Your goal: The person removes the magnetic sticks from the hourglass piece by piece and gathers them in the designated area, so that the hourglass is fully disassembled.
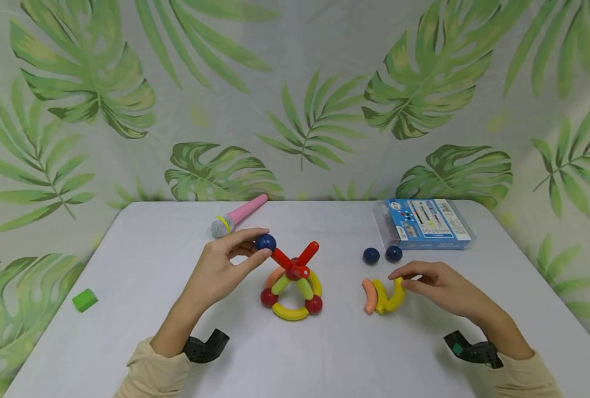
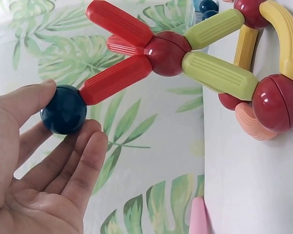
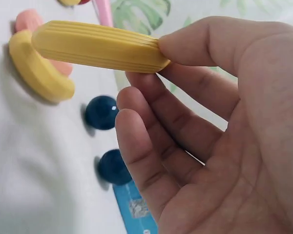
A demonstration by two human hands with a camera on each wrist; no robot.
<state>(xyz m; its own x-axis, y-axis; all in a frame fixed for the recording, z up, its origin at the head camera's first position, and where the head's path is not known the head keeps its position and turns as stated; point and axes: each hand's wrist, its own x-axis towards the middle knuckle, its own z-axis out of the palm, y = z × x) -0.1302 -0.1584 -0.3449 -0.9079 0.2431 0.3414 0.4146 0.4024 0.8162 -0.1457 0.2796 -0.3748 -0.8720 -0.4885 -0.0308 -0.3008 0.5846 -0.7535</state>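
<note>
My left hand (image 1: pixel 227 268) pinches a dark blue ball (image 2: pixel 64 109) between thumb and fingers, at the outer end of a red rod (image 2: pixel 116 79). That rod is one of several red ones fanning up from the red ball (image 1: pixel 293 269) on top of a built frame. Light green rods (image 2: pixel 219 75) slope from this ball down to red balls (image 1: pixel 269 297), which curved yellow (image 1: pixel 290 312) and orange pieces join in a ring on the table. My right hand (image 1: pixel 431 282) pinches one end of a curved yellow stick (image 3: pixel 97 46); its other end meets a second yellow curved stick (image 3: pixel 41 66).
An orange curved stick (image 1: pixel 369 296) lies beside the yellow ones. Two dark blue balls (image 1: pixel 371 255) sit behind them, before a blue and clear box (image 1: pixel 426 224). A pink toy microphone (image 1: pixel 240 215) lies at the back left, a green block (image 1: pixel 84 300) at the far left.
</note>
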